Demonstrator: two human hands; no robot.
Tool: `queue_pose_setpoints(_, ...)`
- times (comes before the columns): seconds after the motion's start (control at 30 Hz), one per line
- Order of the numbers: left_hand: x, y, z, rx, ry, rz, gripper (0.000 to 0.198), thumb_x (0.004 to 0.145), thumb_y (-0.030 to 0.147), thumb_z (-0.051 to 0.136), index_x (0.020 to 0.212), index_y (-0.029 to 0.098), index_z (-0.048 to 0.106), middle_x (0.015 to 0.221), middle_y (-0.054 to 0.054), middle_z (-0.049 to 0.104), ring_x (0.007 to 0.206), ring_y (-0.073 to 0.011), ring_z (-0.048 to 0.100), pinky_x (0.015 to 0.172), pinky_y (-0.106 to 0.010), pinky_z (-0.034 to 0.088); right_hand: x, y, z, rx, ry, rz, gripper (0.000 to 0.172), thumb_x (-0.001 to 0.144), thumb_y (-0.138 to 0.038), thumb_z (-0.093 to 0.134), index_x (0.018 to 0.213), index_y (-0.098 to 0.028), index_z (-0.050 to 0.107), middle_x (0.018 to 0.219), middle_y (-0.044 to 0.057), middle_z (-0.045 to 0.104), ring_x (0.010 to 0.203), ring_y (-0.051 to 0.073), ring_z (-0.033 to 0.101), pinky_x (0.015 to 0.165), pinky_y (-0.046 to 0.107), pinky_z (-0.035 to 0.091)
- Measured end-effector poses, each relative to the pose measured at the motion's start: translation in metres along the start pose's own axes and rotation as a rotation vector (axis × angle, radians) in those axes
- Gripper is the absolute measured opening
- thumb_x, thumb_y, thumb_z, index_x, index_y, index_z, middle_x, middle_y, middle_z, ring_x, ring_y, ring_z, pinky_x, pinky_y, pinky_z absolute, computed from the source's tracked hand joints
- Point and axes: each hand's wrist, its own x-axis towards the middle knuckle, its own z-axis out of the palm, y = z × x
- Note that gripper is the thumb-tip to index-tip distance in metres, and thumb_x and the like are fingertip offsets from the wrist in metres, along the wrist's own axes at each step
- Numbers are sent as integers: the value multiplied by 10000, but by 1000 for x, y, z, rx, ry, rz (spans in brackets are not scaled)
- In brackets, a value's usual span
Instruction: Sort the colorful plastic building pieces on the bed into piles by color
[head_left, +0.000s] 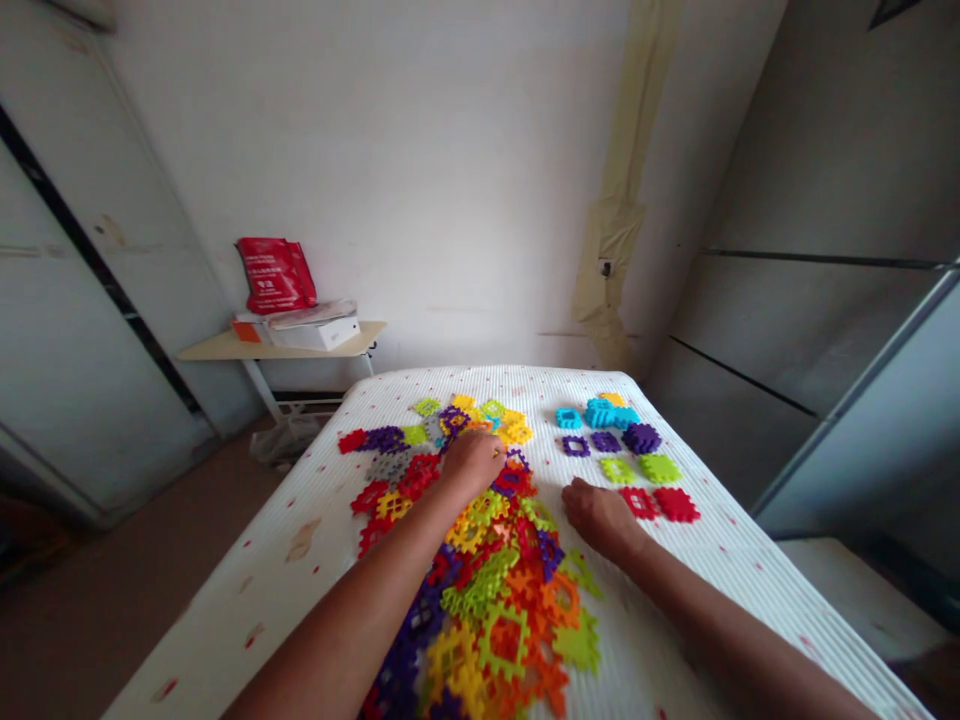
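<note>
A big heap of colourful interlocking plastic tiles (480,560) in red, yellow, green, orange and purple covers the middle of a white ribbed table (300,520). My left hand (472,462) reaches into the far part of the heap, knuckles up and fingers curled down among the pieces; what they grip is hidden. My right hand (600,515) rests on the table at the heap's right edge, fingers curled under. To its right lie small sorted stacks: blue (600,412), purple (641,438), green (660,468) and red (676,505).
A small side table (225,347) at the back left carries a red bag (274,275) and a white box (315,330). White walls and grey cabinet panels close in the sides. Brown floor lies to the left of the table.
</note>
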Motion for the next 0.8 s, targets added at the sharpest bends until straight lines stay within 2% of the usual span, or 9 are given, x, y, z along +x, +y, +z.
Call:
queue_pose_setpoints(0.07, 20, 7, 11, 67, -34, -19, 145, 792, 239, 567, 832, 183, 694, 938, -72, 676, 997, -209, 584, 886, -327, 438, -12, 1, 10, 51, 69, -20, 237, 899, -174, 356, 804, -173, 573, 839, 43, 617, 677, 128, 591, 533, 223, 358)
queue_pose_setpoints(0.13, 34, 12, 22, 134, -62, -33, 198, 810, 281, 578, 943, 156, 654, 1026, -88, 640, 1014, -221, 570, 882, -379, 451, -18, 4, 17, 88, 140, -56, 237, 907, -169, 353, 787, -171, 558, 827, 35, 594, 702, 117, 569, 566, 217, 355)
queue_pose_setpoints(0.27, 46, 16, 36, 219, -73, -52, 358, 860, 349, 524, 1165, 162, 513, 1175, -84, 548, 995, -198, 567, 834, -429, 488, -19, 7, 25, 106, 202, -80, 225, 904, -172, 364, 781, -167, 552, 817, 32, 571, 699, 114, 539, 580, 226, 342)
queue_pose_setpoints(0.37, 45, 13, 38, 224, -31, -46, 257, 835, 304, 561, 1038, 150, 597, 1092, -84, 596, 1014, -217, 560, 864, -428, 460, -16, 7, 26, 118, 207, -71, 211, 895, -170, 376, 785, -165, 557, 816, 31, 568, 699, 112, 536, 579, 229, 336)
queue_pose_setpoints(0.43, 41, 8, 35, 197, 23, -35, 126, 789, 226, 596, 867, 155, 665, 979, -87, 641, 1012, -234, 563, 876, -401, 437, -16, 7, 26, 128, 205, -64, 208, 891, -170, 380, 785, -166, 560, 818, 31, 570, 705, 112, 540, 581, 227, 337)
queue_pose_setpoints(0.5, 35, 2, 30, 144, 83, -18, 90, 743, 167, 605, 764, 180, 691, 888, -73, 666, 961, -219, 584, 845, -341, 436, -16, 7, 26, 141, 203, -53, 216, 891, -173, 376, 780, -167, 562, 817, 30, 572, 705, 111, 544, 580, 225, 339)
queue_pose_setpoints(0.67, 3, -15, 14, -21, 210, 56, 115, 739, 142, 575, 760, 196, 674, 770, -2, 671, 756, -131, 609, 682, -231, 453, -15, 6, 23, 205, 171, -1, 238, 884, -181, 370, 788, -165, 588, 840, 42, 592, 714, 115, 562, 580, 216, 354)
queue_pose_setpoints(0.8, -38, -20, 11, -109, 294, 139, 104, 758, 117, 565, 761, 182, 646, 757, -3, 656, 726, -115, 603, 685, -224, 470, -10, 9, 8, 463, 119, 36, 181, 840, -202, 457, 841, -164, 634, 863, 49, 625, 739, 127, 577, 628, 221, 397)
